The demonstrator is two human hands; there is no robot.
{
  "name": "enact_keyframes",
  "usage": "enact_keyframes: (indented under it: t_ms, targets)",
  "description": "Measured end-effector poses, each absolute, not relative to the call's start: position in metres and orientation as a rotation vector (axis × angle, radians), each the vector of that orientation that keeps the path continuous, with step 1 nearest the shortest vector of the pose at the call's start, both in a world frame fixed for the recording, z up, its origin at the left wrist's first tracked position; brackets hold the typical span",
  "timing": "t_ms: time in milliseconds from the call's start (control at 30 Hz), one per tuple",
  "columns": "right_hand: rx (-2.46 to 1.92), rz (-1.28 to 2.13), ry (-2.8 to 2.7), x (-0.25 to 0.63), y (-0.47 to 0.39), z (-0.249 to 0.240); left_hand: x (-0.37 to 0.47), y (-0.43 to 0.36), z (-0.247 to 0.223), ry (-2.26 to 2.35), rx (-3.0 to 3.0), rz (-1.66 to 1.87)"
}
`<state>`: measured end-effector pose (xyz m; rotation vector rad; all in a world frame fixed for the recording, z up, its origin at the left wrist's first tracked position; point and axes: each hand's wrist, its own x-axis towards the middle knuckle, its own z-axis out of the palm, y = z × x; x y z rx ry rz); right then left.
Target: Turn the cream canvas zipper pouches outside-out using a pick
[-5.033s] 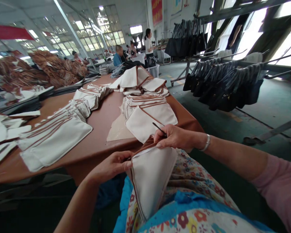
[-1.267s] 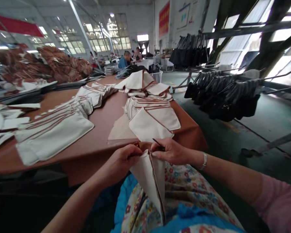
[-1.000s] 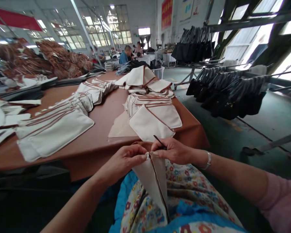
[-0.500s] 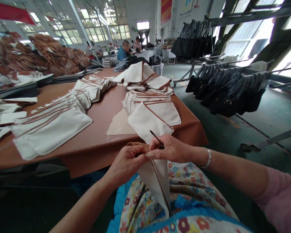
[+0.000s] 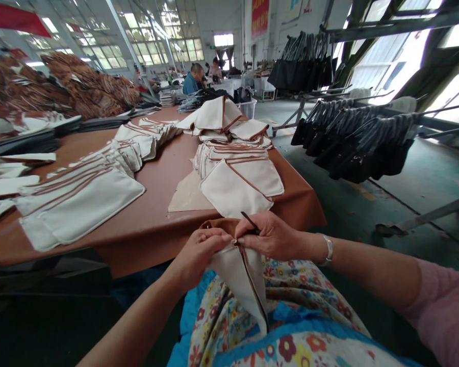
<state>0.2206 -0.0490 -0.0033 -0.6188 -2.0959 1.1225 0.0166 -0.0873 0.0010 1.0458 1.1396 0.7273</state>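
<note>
A white fabric piece with brown edging [image 5: 240, 285] hangs over my lap, its top corner pinched between both hands. My left hand [image 5: 204, 250] grips the corner's left side with bent fingers. Close against it, my right hand [image 5: 265, 237] pinches the right side and also holds a thin dark tool [image 5: 249, 221], whose tip points up and left. Just beyond my hands, a stack of similar white pieces [image 5: 237, 188] lies on the brown-covered table [image 5: 160, 181]. What sits right between my fingertips is too small to make out.
More white pieces [image 5: 87, 199] lie in a long row on the left of the table, with brown bundles [image 5: 87, 86] behind. At right, racks hold black items [image 5: 357, 142]. Two people sit in the background, one in blue [image 5: 192, 81].
My fingertips have drawn slightly apart, showing more of the piece's pinched corner. My right hand has shifted a little to the right with the dark tool.
</note>
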Motion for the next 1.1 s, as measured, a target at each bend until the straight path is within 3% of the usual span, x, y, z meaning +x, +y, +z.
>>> enact_keyframes:
  t_ms: [167, 400, 467, 700, 900, 1100]
  targets:
    - [-0.455, 0.752, -2.235, 0.226, -0.050, -0.010, 0.018, -0.088, 0.003, 1.093, 0.931, 0.658]
    - [-0.320, 0.347, -2.318, 0.229, -0.050, -0.027, 0.013, -0.087, -0.003, 1.179, 1.234, 0.540]
    - [-0.333, 0.489, -2.301, 0.231, -0.052, -0.026, 0.013, -0.088, -0.001, 1.182, 1.329, 0.517]
    - [-0.693, 1.496, -2.163, 0.239, -0.035, 0.002, 0.018, -0.092, 0.015, 1.220, 1.644, 0.465]
    - [-0.639, 1.808, -2.118, 0.233, -0.026, 0.004, 0.021, -0.096, 0.015, 1.244, 1.862, 0.617]
    - [-0.699, 1.983, -1.908, 0.233, -0.026, -0.016, 0.025, -0.098, -0.010, 1.029, 1.058, 0.828]
